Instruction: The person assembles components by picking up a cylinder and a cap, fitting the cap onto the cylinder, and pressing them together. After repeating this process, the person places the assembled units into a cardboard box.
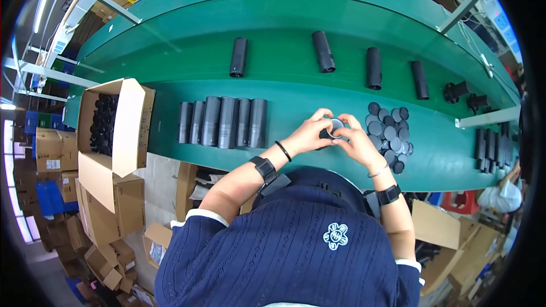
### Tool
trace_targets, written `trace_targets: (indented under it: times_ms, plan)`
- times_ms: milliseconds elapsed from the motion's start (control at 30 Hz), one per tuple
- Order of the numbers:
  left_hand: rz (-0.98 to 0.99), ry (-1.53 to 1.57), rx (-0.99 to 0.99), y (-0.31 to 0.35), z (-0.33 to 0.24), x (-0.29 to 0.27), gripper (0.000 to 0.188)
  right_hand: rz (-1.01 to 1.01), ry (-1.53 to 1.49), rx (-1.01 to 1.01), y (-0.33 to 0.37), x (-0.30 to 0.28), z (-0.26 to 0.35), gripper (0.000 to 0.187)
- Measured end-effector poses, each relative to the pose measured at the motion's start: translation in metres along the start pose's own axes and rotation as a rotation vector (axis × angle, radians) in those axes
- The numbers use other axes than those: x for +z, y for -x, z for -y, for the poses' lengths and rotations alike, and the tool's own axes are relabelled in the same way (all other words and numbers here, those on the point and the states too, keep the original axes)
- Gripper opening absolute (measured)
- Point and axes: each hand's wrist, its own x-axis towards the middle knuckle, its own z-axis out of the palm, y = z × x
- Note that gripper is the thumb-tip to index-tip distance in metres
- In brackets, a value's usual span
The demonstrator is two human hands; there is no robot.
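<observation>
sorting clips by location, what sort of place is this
Most likely a factory assembly or packing area: a long green workbench carries many similar black tubes and a pile of round discs, with an open cardboard box of black parts at the left.

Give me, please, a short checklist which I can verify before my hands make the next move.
1. Round piece held: ok, between left hand and right hand.
2. Its inside fit: cannot tell, the hands partly cover it.
3. Discs nearby: ok, beside the right hand.
4. Discs neatly stacked: not ok, scattered and overlapping.
5. Left-side dark tubes clear of hands: ok.
6. Carton open: ok, dark parts inside.
</observation>
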Motion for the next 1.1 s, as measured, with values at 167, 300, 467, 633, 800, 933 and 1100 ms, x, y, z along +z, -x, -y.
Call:
trace_targets:
  times_ms: [167, 300, 467, 633, 800, 933, 1100]
  plan:
    - [0.030, -0.092, -0.013, 0.000, -0.005, -0.001, 0.027, 0.001, -0.018, 0.007, 0.003, 0.002, -0.003, 0.014]
    - [0.017, -0.094, 0.003, 0.002, -0.005, 0.005, 0.025, 0.058, -0.034, 0.068, 0.003, -0.003, 0.000, 0.014]
    - [0.073, -0.107, -0.028, 0.000, -0.006, 0.007, 0.022, 0.048, 0.115, -0.049, 0.007, -0.002, -0.008, 0.016]
    - [0.060, -0.078, -0.068, 0.000, -0.003, 0.002, 0.032, -0.118, -0.217, 0.010, 0.007, -0.003, -0.020, 0.014]
    - [-0.030, 0.297, -0.251, 0.008, 0.011, -0.003, 0.071, -0.264, 0.297, 0.268, 0.019, -0.014, -0.106, 0.017]
    - [0.069, 0.530, -0.334, 0.009, 0.022, 0.003, 0.068, -0.200, 0.794, 0.579, 0.033, -0.011, -0.139, 0.034]
    - [-0.008, 0.724, -0.408, 0.015, 0.020, 0.012, 0.065, -0.220, 0.822, 0.628, 0.030, -0.004, -0.146, 0.046]
